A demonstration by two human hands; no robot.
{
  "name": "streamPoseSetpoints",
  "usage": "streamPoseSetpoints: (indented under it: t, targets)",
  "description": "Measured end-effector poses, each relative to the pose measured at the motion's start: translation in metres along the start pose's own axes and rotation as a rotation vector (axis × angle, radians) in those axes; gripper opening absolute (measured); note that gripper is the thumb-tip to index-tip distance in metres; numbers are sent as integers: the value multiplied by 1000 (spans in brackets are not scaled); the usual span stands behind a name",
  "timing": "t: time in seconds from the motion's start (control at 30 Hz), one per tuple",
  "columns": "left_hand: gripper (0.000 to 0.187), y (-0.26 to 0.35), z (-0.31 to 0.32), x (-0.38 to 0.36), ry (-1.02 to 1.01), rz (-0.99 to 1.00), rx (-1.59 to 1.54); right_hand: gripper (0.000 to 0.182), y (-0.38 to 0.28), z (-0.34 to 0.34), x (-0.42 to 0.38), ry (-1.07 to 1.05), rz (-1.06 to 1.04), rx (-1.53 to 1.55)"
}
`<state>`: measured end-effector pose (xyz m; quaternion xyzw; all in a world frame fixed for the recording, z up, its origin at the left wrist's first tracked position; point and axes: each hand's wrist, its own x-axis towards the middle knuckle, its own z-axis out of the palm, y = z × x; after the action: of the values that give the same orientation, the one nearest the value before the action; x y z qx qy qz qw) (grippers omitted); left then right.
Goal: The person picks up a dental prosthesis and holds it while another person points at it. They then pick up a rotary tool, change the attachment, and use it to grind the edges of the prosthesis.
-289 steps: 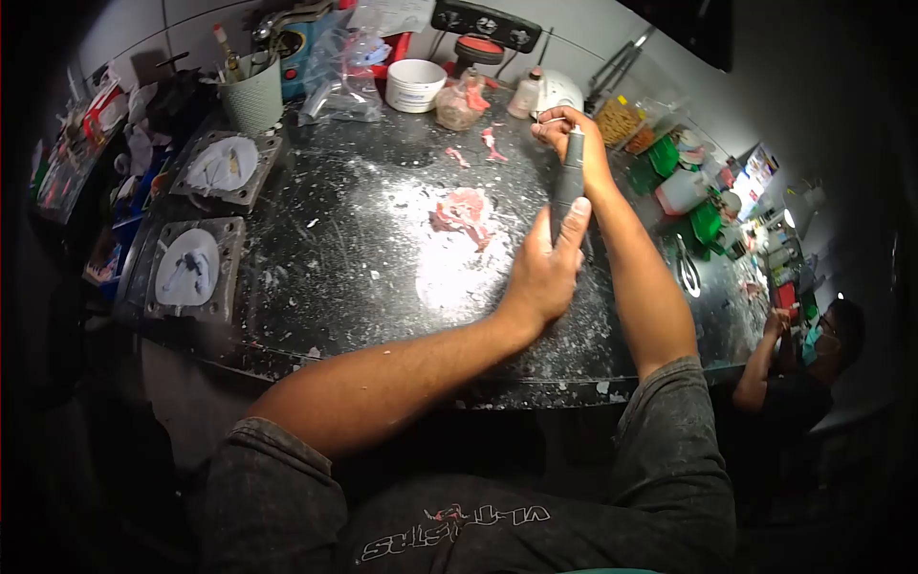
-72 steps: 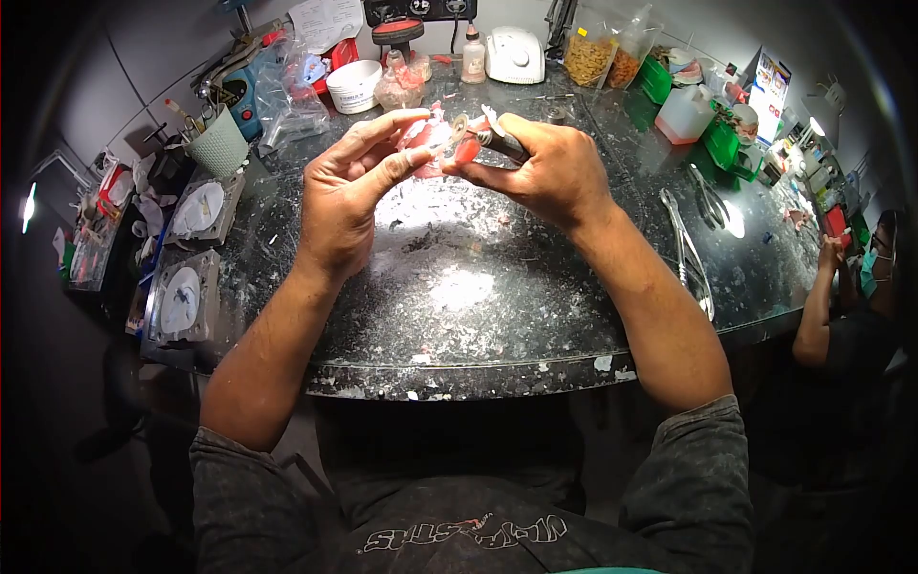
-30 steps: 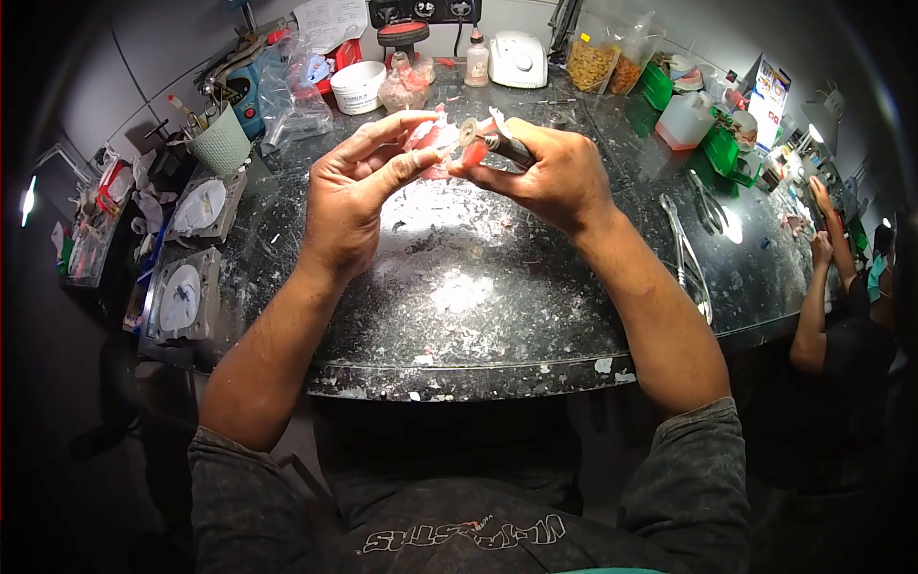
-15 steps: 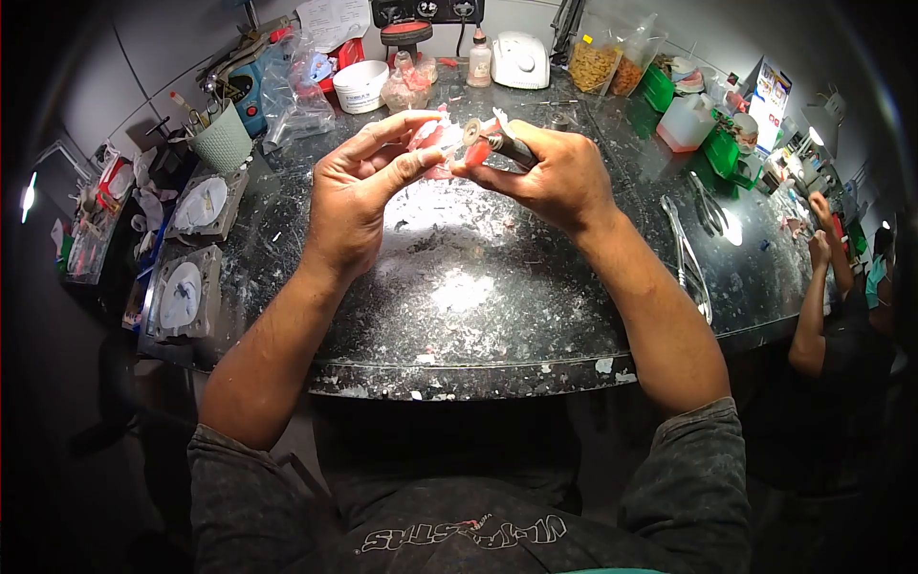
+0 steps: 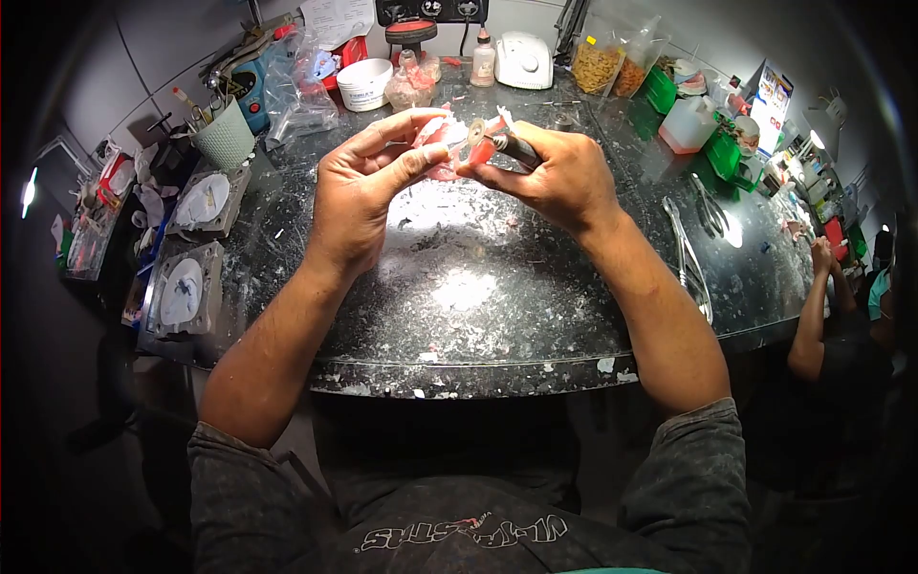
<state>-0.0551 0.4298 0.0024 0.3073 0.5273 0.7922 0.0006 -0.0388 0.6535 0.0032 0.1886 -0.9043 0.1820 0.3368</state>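
Observation:
Above the far half of the bench, my left hand (image 5: pixel 368 177) pinches a pink and whitish denture piece (image 5: pixel 442 143) between thumb and fingers. My right hand (image 5: pixel 569 177) grips a dark rotary handpiece (image 5: pixel 516 149) pointing left, a small round disc (image 5: pixel 476 132) at its tip. The disc stands right beside the denture piece, and the two overlap in this view. Pink material shows just under the disc, near my right fingertips. My left fingers partly hide the denture piece.
Plaster-filled flasks (image 5: pixel 184 295) sit on the left of the speckled black bench (image 5: pixel 449 330). Pliers-like tools (image 5: pixel 687 258) lie to the right. A white tub (image 5: pixel 365 86), a dropper bottle (image 5: pixel 482 62) and a white device (image 5: pixel 523 61) line the back. Another person's arm (image 5: pixel 813 320) shows far right.
My hands and the pieces they hold stay almost in place, with only a slight shift. The view has moved a little. At far right, the other person's hands have lowered and come together.

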Motion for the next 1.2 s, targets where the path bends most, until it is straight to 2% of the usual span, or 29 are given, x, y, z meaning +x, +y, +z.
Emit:
streamPoseSetpoints:
  t: [0.13,0.27,0.33,0.43,0.67,0.73,0.87,0.93,1.2]
  targets:
    - [33,1,0,0,-14,-14,36,62,-1,-1,0,-5,0,-2]
    - [32,-1,-2,3,78,-101,-11,61,-6,-4,0,-63,83,11]
    - [32,-1,-4,3,96,-150,-53,60,-6,-1,-1,46,27,87]
    - [33,-1,-4,2,87,-174,-76,59,-6,-2,0,35,20,61]
    - [33,2,3,0,90,-119,-17,62,-12,-10,2,-42,65,-12]
    - [33,3,5,-1,87,-95,-4,53,-10,-9,1,0,9,4]
    - [33,3,5,-1,76,-55,-2,53,-13,-10,1,-4,10,-11]
    - [33,2,4,-1,60,-40,0,62,-18,-14,3,-108,119,-22]
    - [33,1,3,-1,42,-14,49,64,-19,-15,3,-113,128,-30]
